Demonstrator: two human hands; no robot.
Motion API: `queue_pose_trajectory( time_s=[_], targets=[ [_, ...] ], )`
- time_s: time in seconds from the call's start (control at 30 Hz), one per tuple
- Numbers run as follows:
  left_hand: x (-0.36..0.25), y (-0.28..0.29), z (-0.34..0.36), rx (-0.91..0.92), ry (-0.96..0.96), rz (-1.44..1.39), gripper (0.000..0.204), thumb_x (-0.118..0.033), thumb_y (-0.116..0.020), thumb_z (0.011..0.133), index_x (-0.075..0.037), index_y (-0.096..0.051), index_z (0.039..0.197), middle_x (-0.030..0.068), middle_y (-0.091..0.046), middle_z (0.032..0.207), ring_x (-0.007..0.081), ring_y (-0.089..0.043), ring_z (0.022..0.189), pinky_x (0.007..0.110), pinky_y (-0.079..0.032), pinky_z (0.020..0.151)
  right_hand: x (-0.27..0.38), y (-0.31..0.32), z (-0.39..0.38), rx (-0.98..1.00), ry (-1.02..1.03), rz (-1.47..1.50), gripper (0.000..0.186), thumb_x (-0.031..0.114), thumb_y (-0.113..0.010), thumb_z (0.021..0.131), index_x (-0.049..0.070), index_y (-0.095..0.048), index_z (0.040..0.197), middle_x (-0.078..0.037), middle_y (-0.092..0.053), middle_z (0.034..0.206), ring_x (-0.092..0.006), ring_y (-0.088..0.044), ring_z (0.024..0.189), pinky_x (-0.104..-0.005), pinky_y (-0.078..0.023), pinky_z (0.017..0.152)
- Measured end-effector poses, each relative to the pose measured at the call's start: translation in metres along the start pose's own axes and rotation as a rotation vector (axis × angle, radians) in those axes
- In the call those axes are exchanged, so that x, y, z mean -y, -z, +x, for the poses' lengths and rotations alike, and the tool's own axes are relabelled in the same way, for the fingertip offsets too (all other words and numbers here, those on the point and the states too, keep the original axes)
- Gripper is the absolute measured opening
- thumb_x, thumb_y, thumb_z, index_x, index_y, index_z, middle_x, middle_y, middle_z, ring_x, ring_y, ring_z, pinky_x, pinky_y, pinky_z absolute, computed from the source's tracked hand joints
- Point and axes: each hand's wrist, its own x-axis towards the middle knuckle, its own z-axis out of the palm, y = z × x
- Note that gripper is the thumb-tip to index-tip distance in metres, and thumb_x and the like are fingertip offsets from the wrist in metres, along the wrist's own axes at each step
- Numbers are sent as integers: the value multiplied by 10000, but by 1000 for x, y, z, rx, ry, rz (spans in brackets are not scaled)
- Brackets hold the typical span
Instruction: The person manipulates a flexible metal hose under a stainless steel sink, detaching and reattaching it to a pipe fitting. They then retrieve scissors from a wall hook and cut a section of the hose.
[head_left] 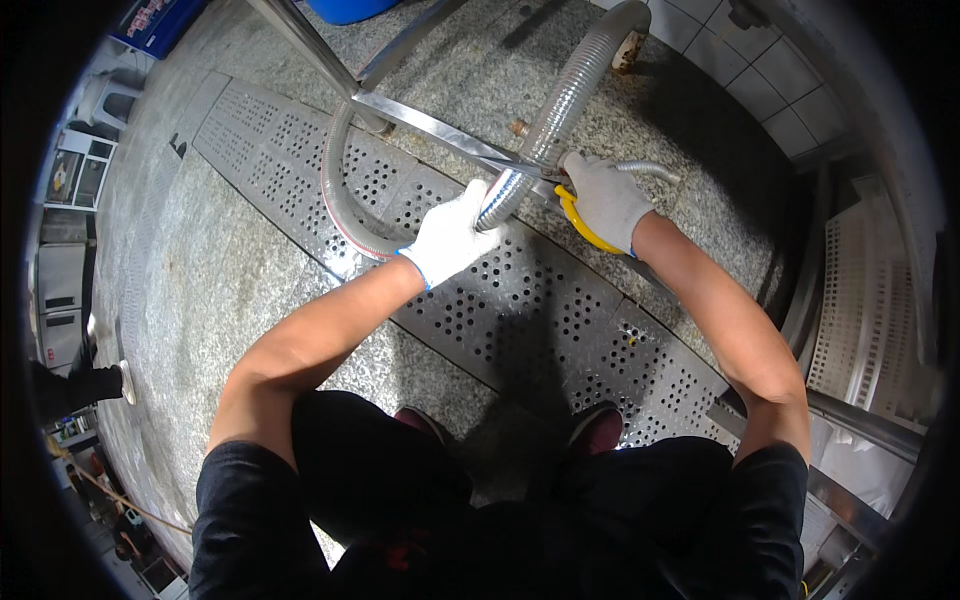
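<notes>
My left hand, in a white knit glove with a blue cuff edge, is closed around the lower end of a thick clear ribbed hose. From there the hose rises to the upper right and bends over near the tiled wall. My right hand, gloved alike, grips a yellow-handled tool. Its metal end lies against the hose just above my left hand; its exact kind is partly hidden by my fingers. A metal bar passes behind the hose there.
A thinner clear hose curves down to my left wrist. Perforated metal drain covers cross the wet floor. White plastic crates stand at the right, a blue container at the top. Another person's leg and shoe show at far left.
</notes>
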Motion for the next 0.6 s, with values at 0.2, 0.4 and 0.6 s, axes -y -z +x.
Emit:
queue_pose_trajectory(
  time_s=[0.2,0.4,0.6],
  targets=[
    [1,-3,-3,-12,-9,8,480,-359,-763,932,-97,-488,1225,250,-716,1005,481,-701,971,523,-562,827,6,6,8,119,-17,40,279,178,-605,1022,-31,-514,1183,-314,-688,1087,-482,-697,1038,-552,-535,926],
    [2,10,2,38,21,51,510,-389,-772,933,-92,-490,1238,243,-705,1023,474,-701,985,506,-561,839,3,0,5,72,-25,130,224,149,-595,1011,-10,-539,1157,-265,-693,1015,-415,-714,902,-495,-552,796],
    [3,10,8,-20,-83,-5,534,-394,-786,932,-87,-502,1264,240,-703,1050,459,-720,992,475,-577,841,-6,-7,-3,248,-57,990,82,96,-592,979,35,-584,1033,-4,-525,749,-110,-488,587,-274,-408,527]
  ],
)
